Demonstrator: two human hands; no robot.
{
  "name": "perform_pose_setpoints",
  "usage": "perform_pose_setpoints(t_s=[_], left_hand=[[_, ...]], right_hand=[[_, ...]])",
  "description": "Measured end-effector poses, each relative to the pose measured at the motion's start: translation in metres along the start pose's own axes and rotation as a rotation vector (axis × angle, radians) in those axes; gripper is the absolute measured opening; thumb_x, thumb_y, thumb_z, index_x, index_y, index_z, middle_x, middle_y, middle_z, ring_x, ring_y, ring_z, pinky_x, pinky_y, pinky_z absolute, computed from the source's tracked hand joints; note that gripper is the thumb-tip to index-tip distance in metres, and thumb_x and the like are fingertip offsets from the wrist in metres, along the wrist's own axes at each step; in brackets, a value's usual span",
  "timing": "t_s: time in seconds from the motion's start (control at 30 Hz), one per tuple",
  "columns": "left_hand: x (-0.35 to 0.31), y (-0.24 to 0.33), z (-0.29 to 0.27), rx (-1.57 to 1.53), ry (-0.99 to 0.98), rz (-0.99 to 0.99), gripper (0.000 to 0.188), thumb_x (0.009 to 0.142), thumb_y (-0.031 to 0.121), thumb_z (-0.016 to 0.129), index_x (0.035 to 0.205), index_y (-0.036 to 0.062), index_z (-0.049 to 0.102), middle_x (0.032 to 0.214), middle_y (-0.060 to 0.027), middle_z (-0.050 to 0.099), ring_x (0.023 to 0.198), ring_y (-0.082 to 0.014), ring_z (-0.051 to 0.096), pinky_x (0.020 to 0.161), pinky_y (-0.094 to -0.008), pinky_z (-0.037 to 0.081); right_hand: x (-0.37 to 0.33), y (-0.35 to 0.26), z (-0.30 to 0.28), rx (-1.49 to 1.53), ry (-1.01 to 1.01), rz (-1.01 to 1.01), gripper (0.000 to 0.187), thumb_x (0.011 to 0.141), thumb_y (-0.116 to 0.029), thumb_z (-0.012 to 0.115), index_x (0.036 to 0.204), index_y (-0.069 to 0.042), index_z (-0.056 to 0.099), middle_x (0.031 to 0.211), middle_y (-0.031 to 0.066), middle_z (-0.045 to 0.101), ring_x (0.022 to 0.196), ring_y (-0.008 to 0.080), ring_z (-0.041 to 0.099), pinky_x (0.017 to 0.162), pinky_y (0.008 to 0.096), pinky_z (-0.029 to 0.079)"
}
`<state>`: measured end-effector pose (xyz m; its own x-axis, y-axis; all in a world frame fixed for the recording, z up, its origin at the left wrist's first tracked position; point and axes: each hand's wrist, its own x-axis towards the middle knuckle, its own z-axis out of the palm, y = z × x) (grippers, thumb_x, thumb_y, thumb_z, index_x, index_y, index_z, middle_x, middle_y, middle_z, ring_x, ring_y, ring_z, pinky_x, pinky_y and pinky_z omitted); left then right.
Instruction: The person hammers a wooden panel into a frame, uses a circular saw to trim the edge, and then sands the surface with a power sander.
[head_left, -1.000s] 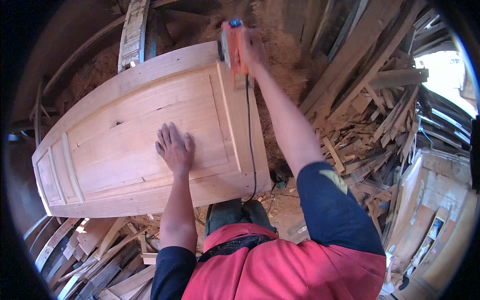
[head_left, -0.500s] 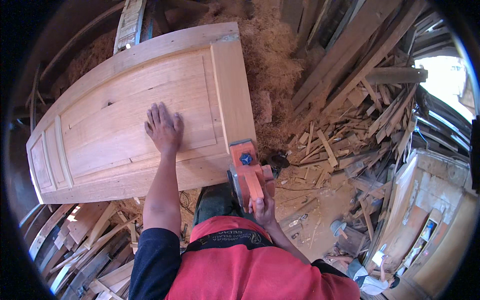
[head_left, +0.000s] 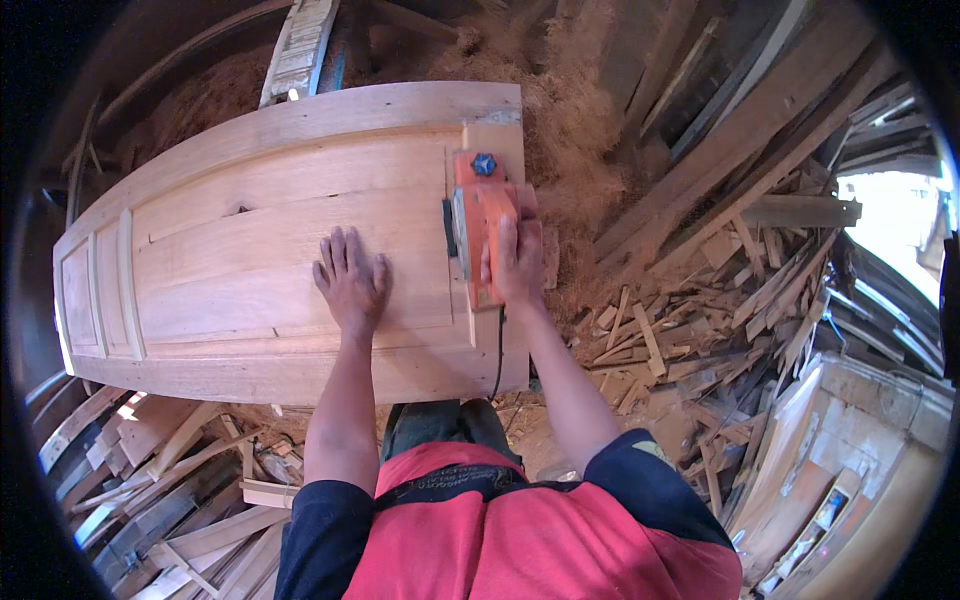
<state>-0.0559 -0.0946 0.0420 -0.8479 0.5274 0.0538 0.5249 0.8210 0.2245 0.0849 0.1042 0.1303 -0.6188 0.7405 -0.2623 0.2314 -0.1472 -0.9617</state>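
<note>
A pale wooden panel door [head_left: 240, 280] lies flat in front of me, its right end rail nearest my right side. My left hand [head_left: 353, 285] rests flat on the door's large middle panel, fingers spread. With my right hand [head_left: 518, 262] I grip the handle of an orange electric hand planer [head_left: 478, 225], which has a dark blue knob at its front. The planer sits on the door's right end rail, partway along it. Its black cord [head_left: 499, 355] hangs back over the near edge. The planer's underside is hidden against the wood.
Brown wood shavings [head_left: 565, 130] heap beyond the door's right end. Long boards [head_left: 740, 130] lean at the far right, above a pile of scrap offcuts [head_left: 650, 335]. More scrap wood [head_left: 170, 465] lies at the near left. A pale wooden cabinet-like piece [head_left: 850, 440] stands at the right.
My right hand has pushed the planer forward along the right end rail, away from me. My left hand stays flat on the panel. The view has shifted somewhat.
</note>
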Motion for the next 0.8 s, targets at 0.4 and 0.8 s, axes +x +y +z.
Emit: perform_pose_setpoints(t_s=[0.4, 0.8], left_hand=[[0.003, -0.001, -0.002, 0.017, -0.013, -0.001, 0.069, 0.096, 0.047, 0.051, 0.155, 0.0118, 0.041, 0.162, -0.0139, 0.035, 0.152, -0.033, 0.026, 0.121, -0.057, 0.016], [-0.006, -0.007, 0.013, 0.035, 0.052, 0.04, 0.069, 0.097, 0.051, 0.049, 0.155, 0.0144, 0.041, 0.162, -0.0113, 0.034, 0.152, -0.0318, 0.025, 0.122, -0.0568, 0.016]], right_hand=[[0.24, -0.047, 0.035, -0.117, 0.126, -0.22, 0.072, 0.1, -0.069, 0.039, 0.076, -0.005, 0.063, 0.052, 0.006, 0.057, 0.045, 0.0179, 0.06, 0.045, 0.0347, 0.048], [-0.047, 0.026, -0.017, 0.004, 0.084, -0.131, 0.056, 0.101, -0.063, 0.045, 0.098, -0.009, 0.06, 0.063, 0.0009, 0.054, 0.041, 0.0109, 0.051, 0.037, 0.0289, 0.039]])
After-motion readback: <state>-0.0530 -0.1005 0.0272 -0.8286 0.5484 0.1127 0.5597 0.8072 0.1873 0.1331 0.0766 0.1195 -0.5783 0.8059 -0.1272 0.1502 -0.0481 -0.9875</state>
